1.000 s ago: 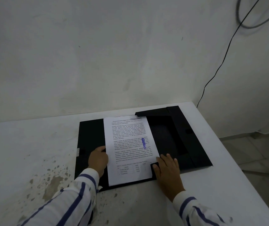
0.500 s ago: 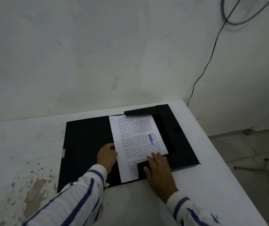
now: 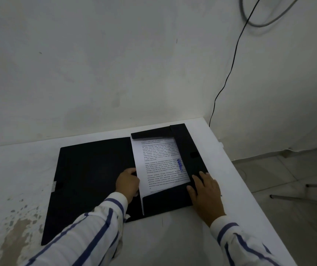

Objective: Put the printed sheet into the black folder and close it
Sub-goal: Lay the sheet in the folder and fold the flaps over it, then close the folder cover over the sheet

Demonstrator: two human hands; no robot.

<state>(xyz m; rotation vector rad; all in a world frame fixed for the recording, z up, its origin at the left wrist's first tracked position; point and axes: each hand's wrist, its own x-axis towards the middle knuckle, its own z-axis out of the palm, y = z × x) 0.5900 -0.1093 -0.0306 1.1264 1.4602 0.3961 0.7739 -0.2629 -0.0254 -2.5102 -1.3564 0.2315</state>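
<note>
The printed sheet point(image 3: 161, 166) lies tucked under the flaps in the right half of the open black folder point(image 3: 92, 179), left hand point(image 3: 127, 182) pinching its left edge, right hand point(image 3: 204, 191) flat on the lower flap; closing remains.

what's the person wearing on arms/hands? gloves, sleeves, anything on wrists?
No gloves: both the left hand and right hand are bare. Both arms wear long white sleeves with blue stripes, left sleeve, right sleeve, ending in buttoned-style cuffs at the wrist. No watch, rings or bands visible.
</note>
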